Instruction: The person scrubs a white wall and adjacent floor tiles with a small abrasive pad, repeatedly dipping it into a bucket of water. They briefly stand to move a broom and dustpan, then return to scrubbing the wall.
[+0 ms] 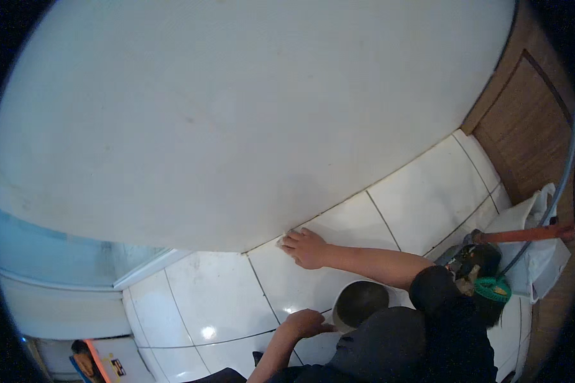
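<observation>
My right hand (308, 248) reaches out to the foot of the pale wall (249, 119). Beneath its fingertips is a small piece of whitish cloth (282, 239), pressed where the wall meets the white tiled floor (211, 297); most of it is covered by the fingers. Lower down, my left hand (308, 323) is at the side of a white bucket (338, 313). Its fingertips come up to the bucket, but whether they grip it is unclear. Dark, murky contents show inside the bucket, and my dark-clothed knee hides part of it.
At right stand a wooden door (527, 124), a white bag (517, 225), an orange-red pole (522, 234), a green round lid or basket (492, 289) and a blue-grey hose (563, 177). A bluish glass panel (52, 253) and a box with an orange edge (120, 361) are at left.
</observation>
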Demonstrator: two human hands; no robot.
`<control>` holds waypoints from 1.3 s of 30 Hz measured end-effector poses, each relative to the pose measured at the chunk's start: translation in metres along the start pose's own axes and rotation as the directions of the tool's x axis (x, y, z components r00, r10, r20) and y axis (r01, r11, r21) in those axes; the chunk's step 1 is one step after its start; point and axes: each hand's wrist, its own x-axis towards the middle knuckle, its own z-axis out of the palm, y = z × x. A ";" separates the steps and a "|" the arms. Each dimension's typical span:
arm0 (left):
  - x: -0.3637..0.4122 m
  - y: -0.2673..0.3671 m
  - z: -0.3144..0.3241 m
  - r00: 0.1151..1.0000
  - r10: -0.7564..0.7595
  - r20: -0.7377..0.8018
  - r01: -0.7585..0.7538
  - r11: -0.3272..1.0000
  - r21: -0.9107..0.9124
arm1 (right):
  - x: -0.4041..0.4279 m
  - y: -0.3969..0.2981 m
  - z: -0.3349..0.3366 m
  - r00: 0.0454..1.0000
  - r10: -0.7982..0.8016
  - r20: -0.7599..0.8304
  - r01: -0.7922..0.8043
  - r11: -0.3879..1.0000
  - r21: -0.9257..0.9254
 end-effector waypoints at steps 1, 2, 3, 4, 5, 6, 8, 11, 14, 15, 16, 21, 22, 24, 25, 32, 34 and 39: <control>0.002 -0.003 0.008 1.000 0.002 -0.025 -0.003 0.999 -0.043 | 0.013 -0.008 0.005 0.999 -0.044 -0.001 0.044 0.999 -0.016; 0.001 -0.005 0.014 0.999 0.003 -0.051 -0.007 0.996 -0.085 | 0.025 -0.016 0.012 0.996 -0.088 -0.001 0.088 0.996 -0.032; 0.000 -0.006 0.019 0.997 0.020 -0.075 -0.029 0.992 -0.125 | 0.036 -0.023 0.018 0.992 -0.121 0.015 0.122 0.992 -0.043; -0.002 -0.006 0.023 0.994 0.037 -0.100 -0.053 0.985 -0.163 | 0.047 -0.031 0.023 0.988 -0.154 0.030 0.155 0.986 -0.054; -0.005 -0.005 0.024 0.990 0.054 -0.128 -0.079 0.977 -0.197 | 0.056 -0.036 0.029 0.982 -0.184 0.046 0.187 0.980 -0.067; -0.008 -0.004 0.025 0.988 0.040 -0.150 -0.071 0.975 -0.209 | 0.064 -0.041 0.034 0.980 -0.196 0.031 0.198 0.977 -0.078; -0.015 0.001 0.025 0.981 0.014 -0.194 -0.059 0.971 -0.231 | 0.076 -0.049 0.041 0.976 -0.219 0.002 0.218 0.971 -0.102; -0.012 -0.001 0.037 0.953 -0.022 -0.302 -0.085 0.938 -0.337 | 0.083 -0.053 0.044 0.979 -0.203 -0.001 0.202 0.975 -0.091; -0.015 -0.002 0.040 0.950 0.027 -0.312 -0.148 0.916 -0.373 | 0.077 -0.054 0.040 0.981 -0.190 -0.041 0.184 0.976 -0.113; -0.016 -0.001 0.037 0.961 0.017 -0.276 -0.134 0.901 -0.413 | 0.073 -0.052 0.037 0.990 -0.131 -0.049 0.126 0.987 -0.098; -0.018 0.001 0.032 0.971 0.009 -0.238 -0.119 0.885 -0.451 | 0.067 -0.046 0.033 0.996 -0.071 -0.058 0.066 0.994 -0.082; -0.022 0.005 0.021 0.993 -0.030 -0.113 -0.033 0.855 -0.518 | 0.027 -0.005 0.018 0.991 0.128 -0.038 -0.129 0.991 -0.038; -0.018 0.002 0.025 0.993 -0.031 -0.114 -0.034 0.846 -0.531 | 0.016 0.002 0.019 0.990 0.130 -0.062 -0.135 0.987 -0.089; -0.015 0.001 0.028 0.991 -0.029 -0.130 -0.043 0.855 -0.517 | 0.006 0.005 0.024 0.985 0.138 -0.103 -0.152 0.977 -0.147; -0.014 0.002 0.029 0.989 -0.026 -0.148 -0.051 0.870 -0.490 | 0.005 0.004 0.026 0.982 0.142 -0.121 -0.160 0.975 -0.156; -0.013 -0.001 0.054 0.931 0.038 -0.363 -0.213 0.864 -0.456 | 0.057 -0.038 0.024 0.996 -0.060 0.070 0.076 0.961 -0.264; -0.016 0.002 0.057 0.920 0.007 -0.393 -0.197 0.874 -0.445 | 0.083 -0.052 0.050 0.998 -0.053 -0.041 0.040 0.959 -0.281; -0.015 -0.002 0.064 0.912 0.003 -0.409 -0.212 0.860 -0.465 | 0.098 -0.076 0.067 0.990 -0.020 -0.139 -0.035 0.923 -0.383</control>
